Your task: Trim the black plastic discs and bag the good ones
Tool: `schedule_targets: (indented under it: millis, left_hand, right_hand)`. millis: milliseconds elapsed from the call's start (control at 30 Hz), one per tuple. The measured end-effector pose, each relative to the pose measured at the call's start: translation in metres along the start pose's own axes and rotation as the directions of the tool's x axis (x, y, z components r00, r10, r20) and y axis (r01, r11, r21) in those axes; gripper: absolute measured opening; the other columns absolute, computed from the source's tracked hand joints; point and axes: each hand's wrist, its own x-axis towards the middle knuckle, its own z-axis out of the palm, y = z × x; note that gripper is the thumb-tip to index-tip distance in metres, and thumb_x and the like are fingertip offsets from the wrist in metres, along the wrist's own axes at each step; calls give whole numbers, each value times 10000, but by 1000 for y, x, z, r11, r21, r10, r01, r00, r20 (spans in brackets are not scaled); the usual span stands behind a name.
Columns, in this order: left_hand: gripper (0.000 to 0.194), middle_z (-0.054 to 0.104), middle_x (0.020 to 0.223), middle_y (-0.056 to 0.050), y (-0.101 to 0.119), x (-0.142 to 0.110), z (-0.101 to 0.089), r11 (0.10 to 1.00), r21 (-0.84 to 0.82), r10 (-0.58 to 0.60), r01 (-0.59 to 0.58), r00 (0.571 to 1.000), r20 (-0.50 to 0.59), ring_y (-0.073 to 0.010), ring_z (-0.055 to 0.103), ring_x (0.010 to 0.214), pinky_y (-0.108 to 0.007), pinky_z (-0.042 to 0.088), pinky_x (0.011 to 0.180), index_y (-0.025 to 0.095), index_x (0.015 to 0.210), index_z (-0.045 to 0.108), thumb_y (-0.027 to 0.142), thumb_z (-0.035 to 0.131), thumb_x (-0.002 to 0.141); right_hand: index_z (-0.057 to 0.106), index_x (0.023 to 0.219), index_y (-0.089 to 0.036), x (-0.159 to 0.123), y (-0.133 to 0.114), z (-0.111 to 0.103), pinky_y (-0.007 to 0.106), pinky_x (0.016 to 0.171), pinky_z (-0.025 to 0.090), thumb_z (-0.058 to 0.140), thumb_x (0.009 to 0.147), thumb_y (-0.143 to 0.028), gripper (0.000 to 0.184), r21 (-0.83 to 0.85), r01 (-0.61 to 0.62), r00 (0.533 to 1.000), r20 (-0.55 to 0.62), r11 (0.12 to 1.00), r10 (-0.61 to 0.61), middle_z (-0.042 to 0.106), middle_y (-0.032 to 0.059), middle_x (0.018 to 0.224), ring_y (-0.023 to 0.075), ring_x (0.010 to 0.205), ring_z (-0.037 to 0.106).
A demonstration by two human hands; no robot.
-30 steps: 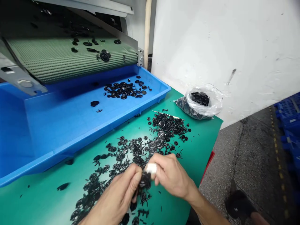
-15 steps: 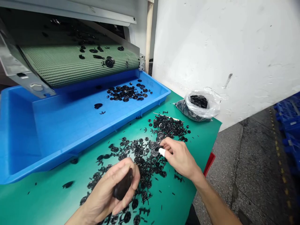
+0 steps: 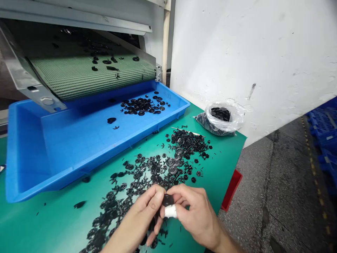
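My left hand (image 3: 143, 214) and my right hand (image 3: 196, 214) meet low in the view, over a green mat (image 3: 216, 175). Between their fingertips they pinch a small black plastic disc part (image 3: 167, 200). White tape (image 3: 170, 211) wraps one finger of my right hand. Below and around my hands lies a spread of black plastic discs and stemmed pieces (image 3: 155, 172), partly hidden by my hands. A second, denser heap (image 3: 188, 142) sits farther up the mat.
A blue plastic tray (image 3: 105, 154) with a black pile stands left of the heaps, under a green ribbed conveyor belt (image 3: 92, 75) carrying black parts. A clear bag of black parts (image 3: 221, 119) sits by the white wall. A red bin (image 3: 231, 189) shows beyond the mat's edge.
My right hand has come back from the pile to meet my left hand, and both now pinch the black part. The view has shifted slightly, and the round part on the belt is gone.
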Motion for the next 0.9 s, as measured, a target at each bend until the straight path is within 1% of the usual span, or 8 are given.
schedule_targets:
  millis: [133,267,367,433,533,667,767,900]
  left_hand:
    - [348,483,589,34,-8,-5,-3,852,480,277,-209,958,-73,-147,423,558,-240,336,534,233,642,502,433,511,926]
    - [324,459,557,42,-11,-9,-1,807,559,304,-188,945,-121,-158,415,531,-261,288,523,248,626,488,382,527,918]
    - [362,458,530,46,-9,-11,3,888,447,221,-113,955,-199,-146,407,498,-247,275,471,245,627,488,454,508,922]
    - [402,485,502,48,-3,-11,3,941,331,138,-67,971,-197,-130,411,461,-226,305,450,237,649,510,519,461,931]
    - [443,551,490,35,9,-8,-3,989,143,53,-33,990,-131,-110,438,429,-201,372,436,218,676,517,572,430,927]
    - [454,559,527,29,19,-1,-11,979,-204,-26,21,999,-18,-110,523,421,-201,455,386,192,653,527,551,463,924]
    - [391,529,572,47,17,5,-14,924,-381,-53,46,999,-6,-150,618,482,-234,521,358,184,648,533,489,574,889]
    - [308,542,588,42,11,12,-19,893,-446,-75,56,997,-24,-163,680,560,-198,538,377,176,669,551,386,644,875]
  right_hand:
    - [601,844,-224,1,-7,-1,210,619,474,468,654,1,324,-156,9,991,130,988,11,658,-38,740,120,654,605]
    - [564,704,-209,6,-8,3,188,520,382,486,669,-19,208,-114,-28,992,121,993,41,571,-69,584,88,535,512]
    - [608,679,-202,14,-5,1,190,502,357,509,745,-48,194,-52,-43,989,137,998,49,559,-77,530,74,486,487]
    - [649,733,-204,24,-1,-6,195,543,385,494,810,-62,223,-74,31,979,204,997,-16,608,-66,578,77,522,534]
    - [683,877,-205,48,4,-20,241,659,419,431,888,-82,281,-324,150,987,107,934,-122,668,-7,796,125,716,602]
    - [659,1020,-159,83,8,-26,291,626,407,466,859,-97,258,-611,53,998,2,790,-65,618,85,970,187,753,580]
    - [652,903,-163,94,9,-23,278,583,381,501,791,-53,217,-601,51,999,29,797,-42,589,72,928,168,695,551]
    - [620,840,-192,88,15,-26,243,584,406,487,777,-35,215,-455,51,998,-18,889,-67,595,1,803,130,675,556]
